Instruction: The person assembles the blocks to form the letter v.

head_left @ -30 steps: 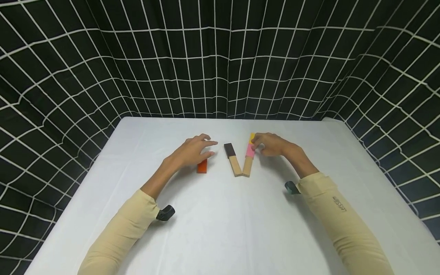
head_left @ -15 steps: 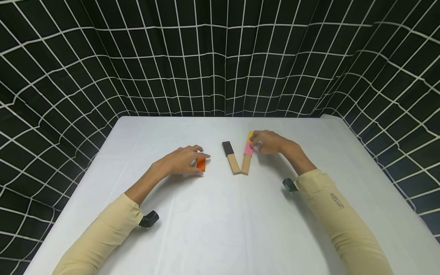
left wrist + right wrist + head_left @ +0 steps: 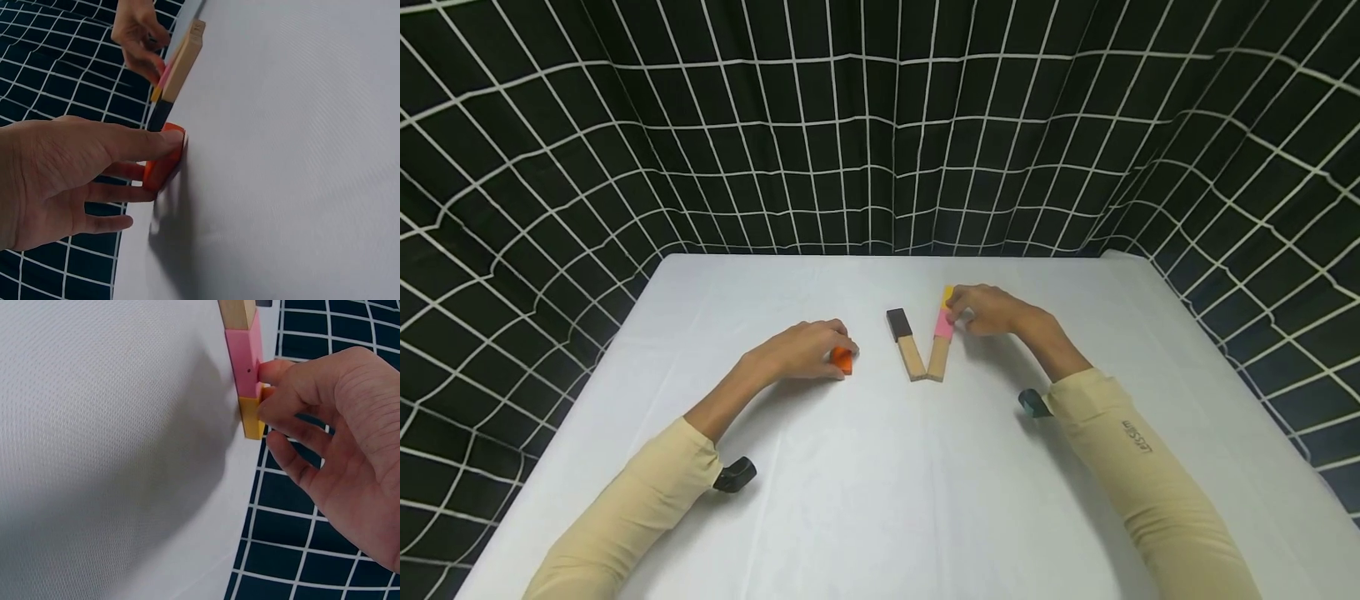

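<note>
My left hand [image 3: 808, 350] pinches an orange block [image 3: 842, 360] between thumb and fingers. In the left wrist view the thumb lies on the near side of the orange block [image 3: 165, 164], which looks tilted. My right hand [image 3: 988, 308] is at a pink block [image 3: 943, 325] and a yellow block [image 3: 948, 293], joined end to end. In the right wrist view, the thumb touches the pink block [image 3: 244, 362] and the bent index finger is at the yellow block [image 3: 251, 419]; their far sides are hidden.
A plain wooden block [image 3: 937, 358] continues the pink one toward me. Another wooden block [image 3: 912, 358] meets its near end in a V, with a dark brown block [image 3: 898, 325] beyond. All lie on a white table [image 3: 850, 517]; a black gridded curtain [image 3: 880, 142] surrounds it.
My left hand has drawn back to the left and toward me, and its fingers have closed on the orange block. The right hand stays at the pink and yellow blocks.
</note>
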`<act>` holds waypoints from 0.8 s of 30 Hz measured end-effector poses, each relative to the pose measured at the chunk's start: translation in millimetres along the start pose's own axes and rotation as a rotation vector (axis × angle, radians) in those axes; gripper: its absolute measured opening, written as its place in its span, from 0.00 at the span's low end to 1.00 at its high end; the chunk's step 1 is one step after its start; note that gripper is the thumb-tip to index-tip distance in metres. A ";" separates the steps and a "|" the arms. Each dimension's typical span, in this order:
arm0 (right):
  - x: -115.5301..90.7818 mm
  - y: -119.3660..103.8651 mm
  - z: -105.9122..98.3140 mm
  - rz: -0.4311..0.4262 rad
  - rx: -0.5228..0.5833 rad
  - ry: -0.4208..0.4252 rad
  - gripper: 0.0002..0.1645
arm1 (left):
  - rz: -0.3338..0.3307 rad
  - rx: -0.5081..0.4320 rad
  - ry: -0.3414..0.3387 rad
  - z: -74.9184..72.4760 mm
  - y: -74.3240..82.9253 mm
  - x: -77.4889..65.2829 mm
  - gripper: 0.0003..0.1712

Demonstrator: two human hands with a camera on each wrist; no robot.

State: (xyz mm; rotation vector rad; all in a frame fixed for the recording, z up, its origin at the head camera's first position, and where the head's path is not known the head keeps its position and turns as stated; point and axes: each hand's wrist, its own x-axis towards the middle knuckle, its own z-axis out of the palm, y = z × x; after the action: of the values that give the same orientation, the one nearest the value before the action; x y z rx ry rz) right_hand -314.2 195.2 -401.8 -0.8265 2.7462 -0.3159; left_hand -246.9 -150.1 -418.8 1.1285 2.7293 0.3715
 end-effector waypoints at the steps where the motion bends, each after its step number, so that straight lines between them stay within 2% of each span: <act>1: 0.4 0.6 0.4 0.002 -0.001 0.000 0.26 | -0.001 -0.002 0.005 0.1 0.6 0.9 0.20; 7: 1.7 2.3 3.1 -0.003 -0.001 0.004 0.25 | -0.056 -0.013 0.017 -1.7 5.2 5.9 0.24; 11: -0.4 4.0 4.3 -0.008 -0.006 0.009 0.27 | -0.082 -0.022 0.031 -7.0 8.5 14.6 0.26; 19: -2.0 6.6 3.6 -0.015 0.008 0.025 0.28 | -0.118 -0.070 0.143 -23.7 9.3 44.9 0.28; 24: -2.3 6.1 3.6 -0.023 0.018 0.028 0.28 | -0.138 -0.091 0.203 -25.7 4.6 63.8 0.27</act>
State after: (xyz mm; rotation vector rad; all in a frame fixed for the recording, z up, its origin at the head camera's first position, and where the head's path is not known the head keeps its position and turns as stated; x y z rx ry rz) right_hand -314.4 201.0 -406.5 -0.8566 2.7570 -0.3582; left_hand -294.8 -105.9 -396.6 0.9198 2.9089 0.6150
